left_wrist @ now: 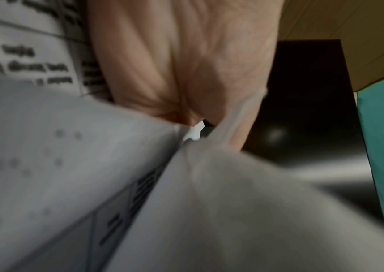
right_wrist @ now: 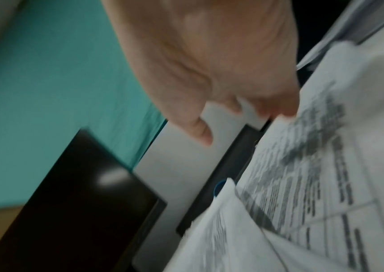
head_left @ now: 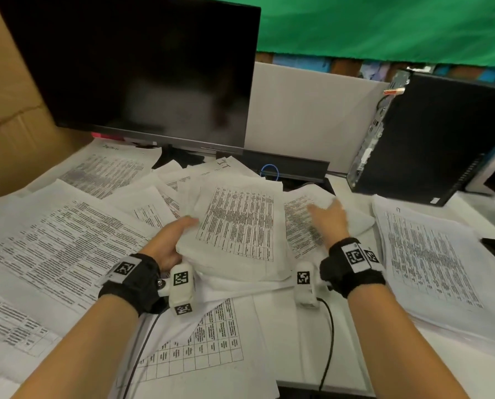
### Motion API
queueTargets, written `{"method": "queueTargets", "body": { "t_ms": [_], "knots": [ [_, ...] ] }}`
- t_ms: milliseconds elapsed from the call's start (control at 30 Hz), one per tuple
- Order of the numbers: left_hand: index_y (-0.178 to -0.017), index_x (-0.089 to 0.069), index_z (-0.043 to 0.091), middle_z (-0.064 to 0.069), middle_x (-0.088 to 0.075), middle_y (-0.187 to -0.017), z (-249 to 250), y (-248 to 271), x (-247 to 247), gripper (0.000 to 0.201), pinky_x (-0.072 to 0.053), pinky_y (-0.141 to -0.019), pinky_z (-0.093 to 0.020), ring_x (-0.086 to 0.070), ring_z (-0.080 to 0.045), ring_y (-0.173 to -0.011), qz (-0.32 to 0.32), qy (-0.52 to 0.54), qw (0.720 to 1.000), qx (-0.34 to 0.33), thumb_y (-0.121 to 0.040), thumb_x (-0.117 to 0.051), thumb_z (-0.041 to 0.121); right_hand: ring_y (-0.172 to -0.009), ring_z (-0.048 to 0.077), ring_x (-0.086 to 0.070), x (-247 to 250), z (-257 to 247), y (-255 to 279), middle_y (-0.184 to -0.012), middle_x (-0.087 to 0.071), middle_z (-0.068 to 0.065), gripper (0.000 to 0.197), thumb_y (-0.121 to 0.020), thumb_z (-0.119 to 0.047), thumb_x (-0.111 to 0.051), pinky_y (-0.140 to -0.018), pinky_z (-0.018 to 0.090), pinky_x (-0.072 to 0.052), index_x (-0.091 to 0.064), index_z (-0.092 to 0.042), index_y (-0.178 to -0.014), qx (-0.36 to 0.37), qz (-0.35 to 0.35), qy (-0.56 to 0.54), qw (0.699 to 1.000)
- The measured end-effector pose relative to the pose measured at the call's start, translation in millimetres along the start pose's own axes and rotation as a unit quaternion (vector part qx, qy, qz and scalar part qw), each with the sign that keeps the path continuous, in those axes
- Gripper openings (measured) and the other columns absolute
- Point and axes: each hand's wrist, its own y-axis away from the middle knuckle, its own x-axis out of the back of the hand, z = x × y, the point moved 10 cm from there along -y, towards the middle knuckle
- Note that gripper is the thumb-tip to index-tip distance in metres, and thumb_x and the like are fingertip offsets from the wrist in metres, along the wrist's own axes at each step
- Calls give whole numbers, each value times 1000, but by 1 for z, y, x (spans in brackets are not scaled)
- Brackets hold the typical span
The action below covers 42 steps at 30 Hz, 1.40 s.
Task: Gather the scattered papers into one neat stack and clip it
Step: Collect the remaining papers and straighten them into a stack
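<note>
Left hand [head_left: 170,243] gripped the left edge of a gathered bundle of papers [head_left: 234,226], thumb on top, fingers curled beneath; the bundle sat raised at desk centre, its long axis running near to far. Right hand [head_left: 328,218] lay flat, fingers straight and spread, on a loose sheet [head_left: 298,223] just right of the bundle, holding nothing. That sheet touched the bundle's right edge and part of it lay under the bundle, so the right hand was the nearer one to slide it leftward in.

Judged early in the gathering: many sheets were still scattered left [head_left: 56,243], near [head_left: 200,341] and far [head_left: 108,171], and a separate pile [head_left: 430,263] lay at the right. No clip was seen.

Room: monitor [head_left: 131,67] stood close behind the papers, computer tower [head_left: 430,139] far right. Sliding space lay mostly toward the near edge; the papers overlapped and could drag their neighbours.
</note>
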Motion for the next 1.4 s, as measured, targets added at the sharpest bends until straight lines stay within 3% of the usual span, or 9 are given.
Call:
{"method": "queueTargets", "body": {
  "t_ms": [100, 233, 433, 567, 800, 967, 1233, 1300, 1400],
  "knots": [
    [-128, -49, 7, -8, -69, -92, 0, -3, 4, 39, -55, -52, -26, -71, -18, -69, 5, -98, 995, -18, -93, -42, -7, -130, 33, -46, 51, 51, -7, -148, -43, 11, 83, -79, -33, -69, -103, 42, -42, -30, -12, -149, -71, 131, -141, 979],
    [-133, -44, 15, -4, -67, -105, 6, -4, 12, 41, -57, -58, -27, -67, -21, -89, 16, -110, 993, -39, -96, -47, 0, -91, 29, -65, 7, 74, -10, -108, -66, 13, 48, -76, -13, -70, -80, 41, -56, -56, -1, -120, -107, -11, -350, 931],
    [-124, -53, 22, 3, -67, -106, 19, 7, 13, 29, -52, -67, -20, -63, -11, -92, 52, -155, 985, -58, -97, -49, 33, -76, 25, -62, -27, 60, 8, -83, -63, 13, 12, -90, 7, -58, -60, 29, -59, -59, 1, -100, -83, -110, -288, 948],
    [-118, -64, 23, -3, -69, -115, 14, -4, 35, 65, -42, -103, -47, -61, -28, -112, 57, -201, 977, -52, -69, -68, 66, -95, 25, -61, 39, 38, -1, -105, -64, 8, 28, -98, -15, -53, -74, 30, -47, -58, -6, -124, 40, 50, -208, 976],
    [-127, -56, 10, -5, -66, -104, 15, 3, 21, 35, -45, -67, -28, -61, -18, -87, 122, -273, 951, -73, -96, -55, 27, -81, -2, -59, 145, -15, 42, -92, -59, -7, 19, -102, -19, -48, -80, 20, -53, -58, -14, -117, 172, 248, -391, 870],
    [-121, -49, 13, -2, -62, -87, 11, 2, 11, 22, -44, -52, -24, -58, -14, -73, 102, -237, 964, -68, -100, -47, 18, -105, 17, -67, 108, -43, 26, -111, -70, 1, 31, -96, -17, -54, -98, 41, -53, -62, -12, -125, 167, 108, -377, 905],
    [-116, -56, 9, -8, -73, -101, 13, 8, 15, 21, -49, -62, -18, -70, -15, -82, 94, -191, 975, -66, -102, -41, 12, -94, 24, -69, -52, -19, 27, -116, -68, 14, 30, -94, -7, -62, -80, 31, -58, -63, 0, -123, 80, -181, -225, 954],
    [-100, -60, 14, 7, -74, -69, 11, 12, 5, 26, -49, -54, -14, -71, -8, -72, 60, -136, 987, -65, -102, -39, 29, -106, 30, -66, -75, -14, 28, -122, -66, 17, 32, -93, -8, -63, -92, 42, -55, -63, 1, -124, 74, -205, -157, 963],
    [-100, -62, 17, 5, -75, -71, 9, 11, -6, 38, -52, -50, -16, -72, -8, -67, 11, -73, 995, -63, -102, -32, 41, -115, 31, -63, -93, -15, 28, -124, -66, 15, 35, -92, -18, -66, -101, 45, -49, -63, -4, -124, 85, -234, -58, 967]
  ]
}}
